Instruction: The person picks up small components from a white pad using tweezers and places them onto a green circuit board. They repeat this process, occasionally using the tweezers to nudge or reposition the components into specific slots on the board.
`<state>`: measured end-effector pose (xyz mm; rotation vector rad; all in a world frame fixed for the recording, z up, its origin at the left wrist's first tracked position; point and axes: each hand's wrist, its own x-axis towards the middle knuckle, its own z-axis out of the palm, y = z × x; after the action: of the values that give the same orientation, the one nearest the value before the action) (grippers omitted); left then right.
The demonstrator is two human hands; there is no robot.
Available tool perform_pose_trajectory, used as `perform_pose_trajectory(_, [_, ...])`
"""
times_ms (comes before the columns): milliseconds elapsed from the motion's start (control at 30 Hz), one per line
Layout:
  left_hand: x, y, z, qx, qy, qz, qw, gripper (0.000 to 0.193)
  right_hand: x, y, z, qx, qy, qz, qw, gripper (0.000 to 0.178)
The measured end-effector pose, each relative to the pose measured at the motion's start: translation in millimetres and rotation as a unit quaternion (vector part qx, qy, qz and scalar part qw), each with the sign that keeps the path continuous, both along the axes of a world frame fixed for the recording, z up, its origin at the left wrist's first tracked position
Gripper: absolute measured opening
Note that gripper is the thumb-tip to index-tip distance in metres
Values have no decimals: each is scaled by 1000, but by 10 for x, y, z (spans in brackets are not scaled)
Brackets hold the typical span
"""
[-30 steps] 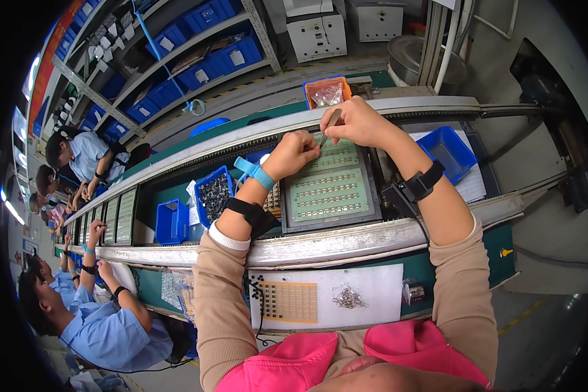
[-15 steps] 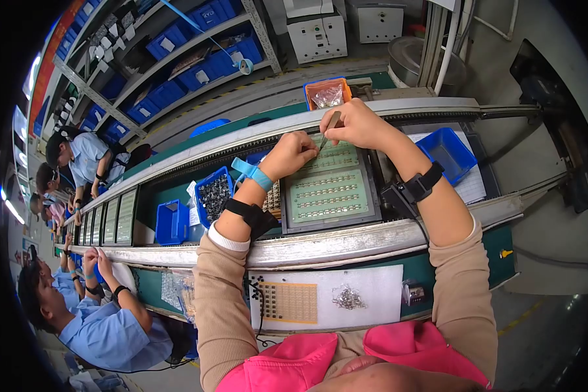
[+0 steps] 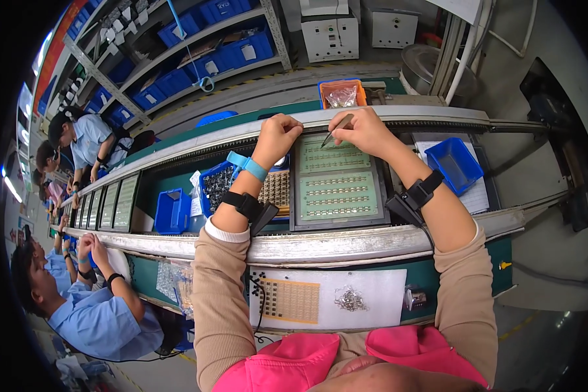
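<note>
My right hand (image 3: 366, 132) grips a pair of tweezers (image 3: 328, 137), their tips pointing down at the upper green circuit board panel (image 3: 347, 157). A second green panel (image 3: 340, 208) lies below it, carrying rows of small parts. Both sit in a dark carrier frame (image 3: 295, 212) on the conveyor line. Left of the upper panel, my left hand (image 3: 276, 140) is raised with its fingers pinched together. Whatever the left fingers hold, if anything, is too small to make out. Beside that wrist are a blue bin of black parts (image 3: 217, 186) and a tan board of components (image 3: 274, 189).
The conveyor's metal rail (image 3: 346, 247) runs in front of me. A white mat (image 3: 379, 294) bears a tan perforated board and a pile of metal pieces (image 3: 351, 299). Blue bins (image 3: 454, 163) and an orange bin (image 3: 342, 95) stand around. Co-workers (image 3: 104, 307) sit at the left.
My left hand has lifted from the upper panel and moved up and left. The tweezers in my right hand remain over the panel. The view has shifted slightly.
</note>
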<state>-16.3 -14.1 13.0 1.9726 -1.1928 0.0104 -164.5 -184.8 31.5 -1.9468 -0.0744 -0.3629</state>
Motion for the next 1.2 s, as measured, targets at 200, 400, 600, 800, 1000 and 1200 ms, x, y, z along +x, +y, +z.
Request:
perform_pose_trajectory(200, [31, -15, -31, -3, 1, -1, 1000, 12, 23, -2, -43, 1, 5, -19, 1000, 10])
perform_pose_trajectory(400, [18, -12, -47, -13, 10, -5, 1000, 13, 46, 37, -68, 9, 7, -21, 1000, 8])
perform_pose_trajectory(600, [23, -10, -74, -28, 13, -14, 999, 14, 64, 23, -98, 30, 25, -19, 999, 9])
perform_pose_trajectory(800, [0, 3, -81, 9, 84, -77, 993, 12, 36, 12, -58, 92, 1, -36, 995, 10])
perform_pose_trajectory(1000, [-48, -1, -50, 21, 168, -129, 977, 13, 43, -22, -68, 218, -24, -30, 975, 8])
perform_pose_trajectory(1200, [-100, -14, 20, 23, 151, -104, 983, 12, 24, -11, -40, 276, -14, -27, 961, 8])
